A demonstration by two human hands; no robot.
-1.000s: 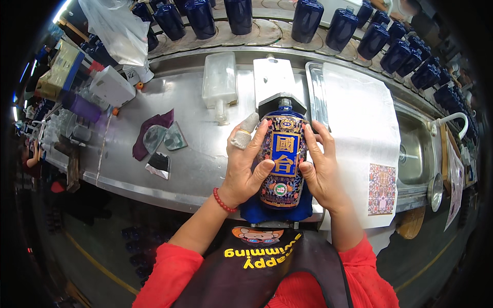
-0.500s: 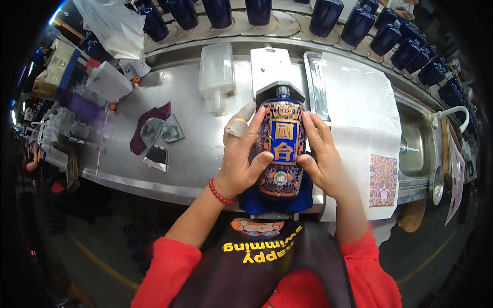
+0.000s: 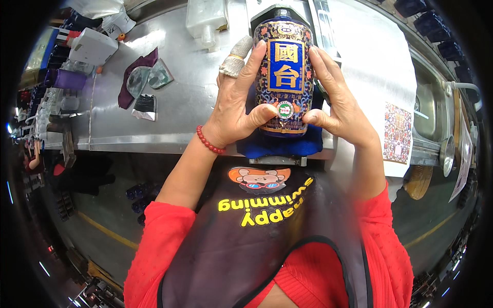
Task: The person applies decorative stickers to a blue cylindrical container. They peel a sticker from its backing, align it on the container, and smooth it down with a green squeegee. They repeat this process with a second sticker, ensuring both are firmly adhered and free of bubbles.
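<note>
A dark blue bottle [image 3: 285,66] with an ornate, flower-patterned label lies neck-away on a holder padded with blue cloth [image 3: 281,146]. My left hand [image 3: 237,105] presses against its left edge, with the index fingertip high on the label and the thumb low on the front. A grey wrap [image 3: 236,57] covers another finger of this hand, and red beads circle the wrist. Along the bottle's right edge sit the fingers of my right hand [image 3: 343,105], its thumb at the lower right corner. Both hands are closed about the bottle, which hides part of the holder.
Left on the steel table [image 3: 179,113] lie a purple cloth [image 3: 131,79] and clear and dark scraps. A clear empty bottle [image 3: 206,20] lies farther back. To the right, a white sheet [image 3: 367,56] carries a patterned label [image 3: 396,132], beside a sink [image 3: 433,97] with a white tap.
The view has tipped nearer to my body, so the bottle and hands appear higher and larger. Both hands remain on the bottle's sides, with the thumbs lower on its front.
</note>
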